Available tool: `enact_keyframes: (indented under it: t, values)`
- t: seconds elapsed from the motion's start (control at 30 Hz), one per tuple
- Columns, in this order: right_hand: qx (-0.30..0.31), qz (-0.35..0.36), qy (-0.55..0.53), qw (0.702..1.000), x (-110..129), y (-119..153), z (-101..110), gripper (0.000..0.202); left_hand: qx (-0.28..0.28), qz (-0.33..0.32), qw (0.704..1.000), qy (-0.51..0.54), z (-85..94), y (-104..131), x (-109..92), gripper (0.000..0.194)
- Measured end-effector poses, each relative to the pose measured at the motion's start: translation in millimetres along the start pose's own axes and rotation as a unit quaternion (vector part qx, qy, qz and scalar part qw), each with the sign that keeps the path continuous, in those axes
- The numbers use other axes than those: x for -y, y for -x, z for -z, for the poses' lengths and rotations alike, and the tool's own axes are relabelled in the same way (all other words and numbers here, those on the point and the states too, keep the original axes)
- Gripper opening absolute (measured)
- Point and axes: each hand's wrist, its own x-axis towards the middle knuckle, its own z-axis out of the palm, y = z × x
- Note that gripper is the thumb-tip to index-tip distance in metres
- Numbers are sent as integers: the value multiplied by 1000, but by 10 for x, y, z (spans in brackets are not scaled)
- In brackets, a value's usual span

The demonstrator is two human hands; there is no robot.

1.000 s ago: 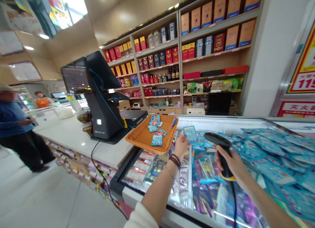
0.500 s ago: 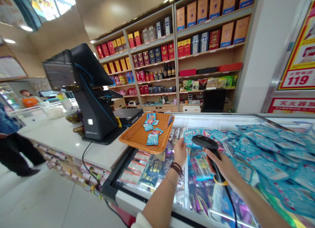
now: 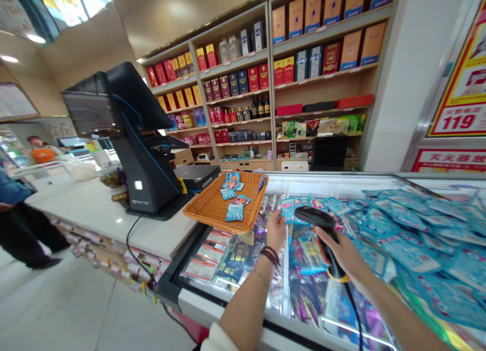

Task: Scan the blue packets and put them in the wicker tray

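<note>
My left hand [image 3: 276, 230] pinches a small blue snack packet [image 3: 288, 209] by its edge, over the glass-topped case. In my right hand [image 3: 339, 247] is a black barcode scanner [image 3: 317, 217], its head pointing left at the packet, with a small gap between them as far as I can see. A cable runs down from the scanner's handle. To the left, a wicker basket [image 3: 205, 210] holds several small blue and red packets [image 3: 234, 212]. On the right a large heap of blue packets [image 3: 412, 229] lies on the case.
A black checkout terminal [image 3: 146, 154] stands on the white counter [image 3: 159, 237], with a dark flat box [image 3: 197, 176] beside it. Shelves of boxed goods [image 3: 235, 83] line the back wall. At far left one person [image 3: 23, 209] stands; another [image 3: 43, 151] is farther back.
My left hand and the blue packet have shifted very slightly to the left. The scanner stays almost in place in my right hand, and the view has moved a little.
</note>
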Motion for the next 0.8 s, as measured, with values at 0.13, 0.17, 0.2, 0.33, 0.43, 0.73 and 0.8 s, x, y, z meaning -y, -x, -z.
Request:
enact_keyframes:
  t: [0.13, 0.17, 0.2, 0.33, 0.43, 0.73, 0.8]
  values:
    - [3, 1, 8, 1000, -28, -16, 18, 62, 1, -5, 999, 45, 4, 12, -4, 20]
    - [3, 3, 9, 1000, -33, -18, 19, 63, -3, 3, 999, 51, 2, 16, -5, 20]
    - [4, 5, 7, 1000, -34, -18, 17, 63, -9, 11, 998, 54, 1, 19, -7, 20]
    - [1, 5, -14, 1000, -20, -17, -1, 62, -33, 39, 998, 49, -2, 24, -39, 21]
    - [-41, 2, -56, 998, -5, -31, 51, 59, -52, 60, 996, 48, 2, 21, -129, 22]
    - [-198, 18, -54, 979, 195, 119, 1133, 51, -16, 94, 990, 109, -50, -17, -351, 28]
    - [-236, 25, -49, 970, 286, 244, 1436, 48, -4, 98, 987, 129, -170, -50, -306, 28]
